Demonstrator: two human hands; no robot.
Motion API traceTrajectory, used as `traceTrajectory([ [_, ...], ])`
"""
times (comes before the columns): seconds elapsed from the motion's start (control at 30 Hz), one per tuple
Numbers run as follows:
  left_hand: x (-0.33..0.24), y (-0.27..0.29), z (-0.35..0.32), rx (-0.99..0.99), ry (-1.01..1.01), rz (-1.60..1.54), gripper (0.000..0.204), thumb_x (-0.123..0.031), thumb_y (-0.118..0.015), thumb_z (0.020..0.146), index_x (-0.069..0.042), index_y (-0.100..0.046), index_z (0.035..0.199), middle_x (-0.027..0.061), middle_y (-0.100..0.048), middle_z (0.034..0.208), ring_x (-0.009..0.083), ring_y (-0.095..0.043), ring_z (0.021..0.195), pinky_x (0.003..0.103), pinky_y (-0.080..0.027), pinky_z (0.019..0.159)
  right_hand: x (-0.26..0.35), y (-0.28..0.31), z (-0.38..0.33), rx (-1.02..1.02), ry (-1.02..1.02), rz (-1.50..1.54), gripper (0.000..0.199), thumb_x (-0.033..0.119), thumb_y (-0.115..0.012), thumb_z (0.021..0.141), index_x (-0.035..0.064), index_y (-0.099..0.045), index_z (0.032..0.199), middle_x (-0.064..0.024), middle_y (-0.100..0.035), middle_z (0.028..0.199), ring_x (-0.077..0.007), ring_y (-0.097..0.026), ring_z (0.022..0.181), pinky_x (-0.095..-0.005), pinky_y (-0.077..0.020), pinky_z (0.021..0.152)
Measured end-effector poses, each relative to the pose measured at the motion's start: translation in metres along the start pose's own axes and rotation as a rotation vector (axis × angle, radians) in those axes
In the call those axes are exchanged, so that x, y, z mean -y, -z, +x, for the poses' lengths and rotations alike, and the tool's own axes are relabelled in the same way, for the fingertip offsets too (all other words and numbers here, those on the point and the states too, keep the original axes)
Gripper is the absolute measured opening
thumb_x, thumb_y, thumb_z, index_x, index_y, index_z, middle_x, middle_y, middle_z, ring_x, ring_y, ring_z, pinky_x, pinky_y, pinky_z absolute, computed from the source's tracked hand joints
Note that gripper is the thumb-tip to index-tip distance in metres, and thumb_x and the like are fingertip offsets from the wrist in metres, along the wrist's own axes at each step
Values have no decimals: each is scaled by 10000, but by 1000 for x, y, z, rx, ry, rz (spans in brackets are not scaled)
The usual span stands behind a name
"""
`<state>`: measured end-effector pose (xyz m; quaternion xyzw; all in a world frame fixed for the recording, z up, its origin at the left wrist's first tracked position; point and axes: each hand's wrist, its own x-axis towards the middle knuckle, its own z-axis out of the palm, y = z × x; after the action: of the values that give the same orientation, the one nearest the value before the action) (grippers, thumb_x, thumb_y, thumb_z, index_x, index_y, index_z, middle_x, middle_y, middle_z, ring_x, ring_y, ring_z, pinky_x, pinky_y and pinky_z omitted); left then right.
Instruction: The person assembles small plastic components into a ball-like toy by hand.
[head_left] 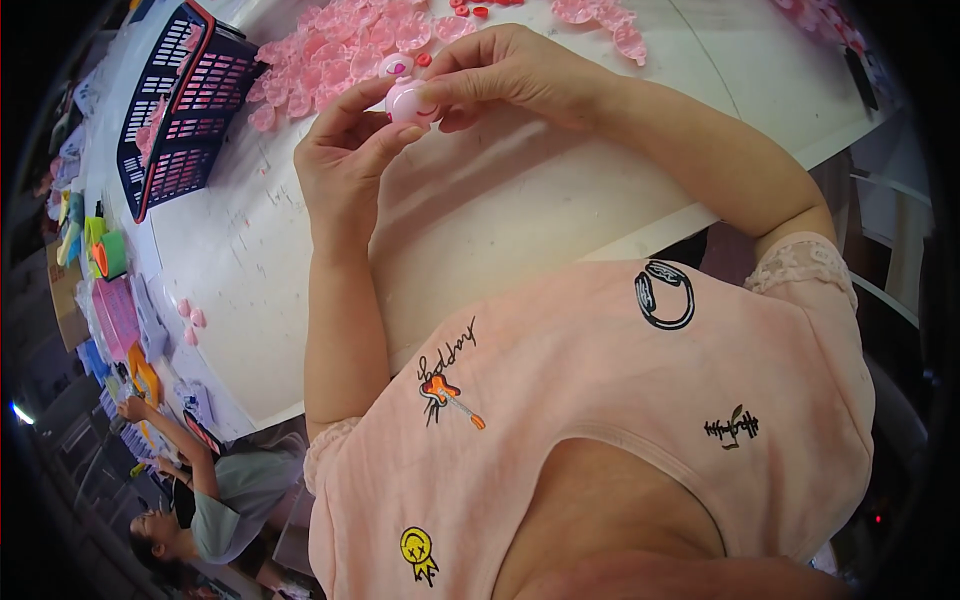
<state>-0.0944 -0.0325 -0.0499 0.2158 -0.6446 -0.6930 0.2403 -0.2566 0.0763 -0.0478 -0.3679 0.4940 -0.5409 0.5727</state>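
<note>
Above the table, a small glossy light-pink toy figure with a rounded body and darker pink markings is held between both hands. My left hand grips its lower left side with thumb and fingers. From the right, my right hand pinches the same figure, the thumb pressed on its body. A small red piece shows beside the figure's top; whether it is attached cannot be made out. Just beyond the hands lies a heap of translucent pink plastic pieces.
A dark blue basket with red edging stands tilted at the left, with pink pieces in it. Several small red parts lie at the far edge. More pink pieces lie right of the heap. A co-worker sits at lower left.
</note>
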Motion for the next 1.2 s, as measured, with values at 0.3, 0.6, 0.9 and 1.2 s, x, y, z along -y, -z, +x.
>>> traceTrajectory([
  [0.3, -3, -6, -5, -51, -21, 49, 395, 78, -681, 678, 48, -575, 1058, 117, -613, 979, 134, -615, 764, 228, -520, 698, -5, -7, -5, -102, 47, -46, 245, 226, -671, 777, 39, -625, 928, -37, -604, 879, -108, -589, 786, -235, -491, 739],
  [0.6, 5, 3, 4, -11, -100, -29, 406, 96, -665, 676, 65, -563, 1067, 128, -612, 988, 161, -620, 792, 246, -535, 695, 2, -4, 4, -89, -15, -9, 218, 188, -669, 778, 16, -627, 906, -40, -613, 831, -104, -590, 757, -224, -493, 713],
  [0.9, 15, -3, 1, -82, 62, -14, 446, 85, -662, 673, 50, -554, 1104, 92, -612, 992, 153, -595, 858, 260, -505, 735, -3, -6, 0, -136, -45, 172, 156, 163, -686, 758, 17, -632, 779, -41, -589, 686, -77, -538, 636, -204, -429, 554],
  [1.2, 3, -27, -14, -145, -426, 674, 384, 19, -708, 666, -59, -629, 1033, 81, -635, 914, 146, -616, 796, 240, -500, 690, -12, -10, -10, -222, 178, -88, 187, 182, -724, 709, 22, -631, 736, -35, -607, 676, -77, -551, 631, -214, -436, 570],
])
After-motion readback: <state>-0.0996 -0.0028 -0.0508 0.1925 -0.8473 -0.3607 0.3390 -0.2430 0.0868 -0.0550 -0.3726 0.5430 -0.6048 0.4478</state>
